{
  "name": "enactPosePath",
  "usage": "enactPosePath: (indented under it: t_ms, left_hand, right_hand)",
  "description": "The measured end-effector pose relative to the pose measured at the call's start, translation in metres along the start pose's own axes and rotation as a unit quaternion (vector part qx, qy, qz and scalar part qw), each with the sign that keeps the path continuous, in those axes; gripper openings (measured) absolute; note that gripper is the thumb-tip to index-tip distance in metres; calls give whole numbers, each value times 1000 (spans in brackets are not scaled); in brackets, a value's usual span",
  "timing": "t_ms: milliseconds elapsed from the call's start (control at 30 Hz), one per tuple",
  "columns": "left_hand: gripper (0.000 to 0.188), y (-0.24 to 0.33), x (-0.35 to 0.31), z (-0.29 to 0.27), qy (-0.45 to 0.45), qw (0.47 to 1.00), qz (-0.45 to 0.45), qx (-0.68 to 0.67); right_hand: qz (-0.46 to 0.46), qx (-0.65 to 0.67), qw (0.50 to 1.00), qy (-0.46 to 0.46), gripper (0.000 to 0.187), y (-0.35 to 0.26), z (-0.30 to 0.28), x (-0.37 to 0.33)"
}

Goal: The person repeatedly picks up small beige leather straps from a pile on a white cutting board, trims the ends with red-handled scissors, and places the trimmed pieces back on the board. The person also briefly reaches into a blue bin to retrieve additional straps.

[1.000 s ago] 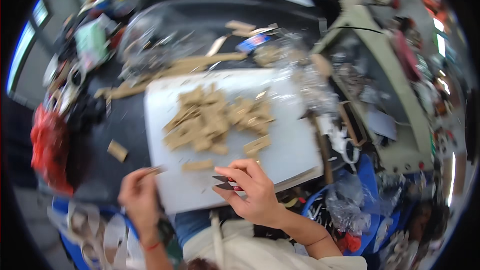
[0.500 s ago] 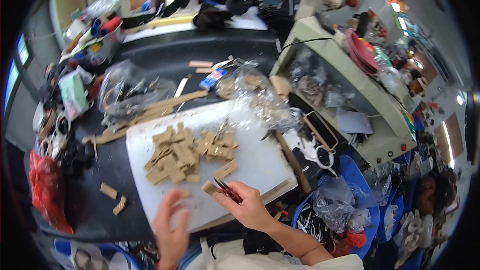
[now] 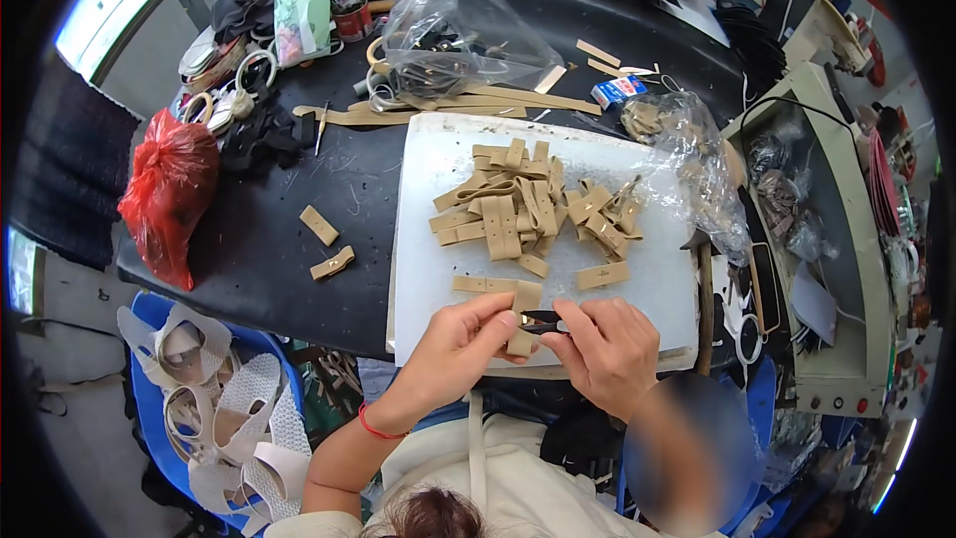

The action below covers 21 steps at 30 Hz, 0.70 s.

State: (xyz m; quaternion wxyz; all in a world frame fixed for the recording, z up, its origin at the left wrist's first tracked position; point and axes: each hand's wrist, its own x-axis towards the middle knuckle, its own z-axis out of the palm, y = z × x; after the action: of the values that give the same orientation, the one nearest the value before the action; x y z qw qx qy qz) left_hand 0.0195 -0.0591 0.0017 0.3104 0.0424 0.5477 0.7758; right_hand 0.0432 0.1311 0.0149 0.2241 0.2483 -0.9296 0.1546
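Near the front edge of the white board (image 3: 428, 154), my left hand (image 3: 443, 351) pinches a short tan strap (image 3: 527, 295). My right hand (image 3: 614, 351) is closed around a small black-tipped hand tool (image 3: 541, 319), its tips at the strap beside my left fingertips. The tool's handles are mostly hidden in my palm. Beyond my hands lies a pile of folded tan straps (image 3: 503, 214), some with small metal fittings. A smaller heap (image 3: 604, 216) sits to its right. One loose strap (image 3: 603, 275) lies nearer, and another (image 3: 478, 284) touches the held one or lies just behind it.
Two tan pieces (image 3: 320, 225) lie left of the board on the black table (image 3: 269, 284). A red plastic bag (image 3: 171, 189) stands at the left edge. Clear bags (image 3: 453, 35) and long tan strips (image 3: 538, 100) lie behind. A blue tub (image 3: 144, 344) of white shoe parts stands lower left.
The view has swung left. My left hand, empty and blurred before, now grips the strap. My right hand has brought the tool to the strap from the right.
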Motion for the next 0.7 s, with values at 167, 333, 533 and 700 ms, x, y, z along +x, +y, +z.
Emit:
enactPosePath:
  t_ms: [167, 333, 533, 700]
  left_hand:
    - [30, -2, -2, -2, -10, 993, 47, 103]
    - [30, -10, 3, 4, 49, 997, 49, -43]
    - [35, -19, 5, 16, 71, 992, 71, -71]
    - [39, -8, -3, 10, 20, 997, 33, -71]
  right_hand:
    - [13, 2, 997, -76, 25, 3, 0, -8]
    - [183, 240, 953, -18, 22, -8, 2, 2]
    - [418, 471, 776, 34, 13, -24, 15, -5]
    - [275, 280, 919, 19, 19, -7, 12, 4]
